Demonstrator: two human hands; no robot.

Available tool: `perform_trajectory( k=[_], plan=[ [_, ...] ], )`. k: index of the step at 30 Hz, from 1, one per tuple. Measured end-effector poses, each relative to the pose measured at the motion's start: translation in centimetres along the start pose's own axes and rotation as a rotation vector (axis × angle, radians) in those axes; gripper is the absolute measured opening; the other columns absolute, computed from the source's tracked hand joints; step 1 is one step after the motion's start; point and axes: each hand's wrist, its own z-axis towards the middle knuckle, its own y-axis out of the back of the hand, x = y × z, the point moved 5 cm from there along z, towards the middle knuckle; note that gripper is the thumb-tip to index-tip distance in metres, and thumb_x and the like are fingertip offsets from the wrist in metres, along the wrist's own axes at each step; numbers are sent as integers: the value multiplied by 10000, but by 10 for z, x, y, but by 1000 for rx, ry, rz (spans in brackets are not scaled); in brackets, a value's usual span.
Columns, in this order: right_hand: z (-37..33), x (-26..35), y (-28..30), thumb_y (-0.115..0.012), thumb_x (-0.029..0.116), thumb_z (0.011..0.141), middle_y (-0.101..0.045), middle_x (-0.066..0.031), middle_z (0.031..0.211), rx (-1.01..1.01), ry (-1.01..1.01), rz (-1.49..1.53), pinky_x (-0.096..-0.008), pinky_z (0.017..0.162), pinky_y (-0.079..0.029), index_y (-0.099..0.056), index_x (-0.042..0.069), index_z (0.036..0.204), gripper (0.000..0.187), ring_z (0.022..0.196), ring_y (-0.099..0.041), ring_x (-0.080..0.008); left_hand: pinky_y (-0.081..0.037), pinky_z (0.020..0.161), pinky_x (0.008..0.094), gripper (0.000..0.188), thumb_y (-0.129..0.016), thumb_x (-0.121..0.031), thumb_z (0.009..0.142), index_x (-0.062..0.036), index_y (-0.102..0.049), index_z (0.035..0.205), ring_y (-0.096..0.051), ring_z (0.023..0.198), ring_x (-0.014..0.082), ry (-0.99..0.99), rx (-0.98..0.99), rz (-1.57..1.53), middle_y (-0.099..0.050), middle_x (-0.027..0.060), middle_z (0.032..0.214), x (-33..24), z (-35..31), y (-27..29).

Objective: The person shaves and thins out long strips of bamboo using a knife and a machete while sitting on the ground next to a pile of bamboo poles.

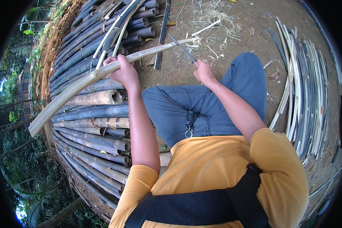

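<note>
My left hand (122, 73) is closed round a long pale split bamboo strip (87, 80). The strip slants from the lower left up to the right, over the stacked poles and the ground. In my right hand (203, 72), closed on its handle, is a knife (183, 49) with a thin dark blade pointing up and left. Its blade crosses the strip near the far end; whether the edge touches the wood I cannot tell. Pale curled shavings (195, 42) cluster at that end.
Stacked bamboo poles (102, 98) fill the left side, with loose split strips (116, 30) lying on top. A dark slat (162, 36) lies on the ground beyond my left hand. More shavings (228, 22) are scattered ahead. At the right lies a large bundle of thin strips (307, 95).
</note>
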Motion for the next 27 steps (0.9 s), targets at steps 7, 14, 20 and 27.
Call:
perform_trajectory(
  k=[7,14,20,27],
  plan=[
    [18,-26,-13,-546,248,984,-689,-188,1115,-23,-149,38,-496,910,-506,-627,87,1145,241,1085,-651,-375,-511,481,277,163,-575,-81,889,-46,-421,929,-547,656,119,-7,6,-34,-497,48,809,5,3,3],
    [5,-10,-9,-599,189,903,-694,-234,963,-128,-59,125,-524,822,-513,-605,77,1044,180,970,-672,-420,-468,454,286,153,-566,-74,883,-44,-418,907,-516,639,122,-44,-34,-26,-485,46,802,10,5,2],
    [-6,0,-7,-612,194,893,-690,-254,894,-102,61,137,-546,797,-518,-594,69,1067,214,893,-672,-454,-503,704,335,197,-604,-104,921,-39,-420,893,-527,712,147,-113,-74,112,-491,56,766,23,20,6],
    [-8,-10,-6,-603,206,903,-695,-246,935,-88,-22,163,-542,802,-512,-611,70,1039,192,930,-667,-450,-500,827,317,445,-672,-374,958,-59,-366,1028,-616,786,162,-189,179,-187,-568,62,784,18,10,-13]
  ],
)
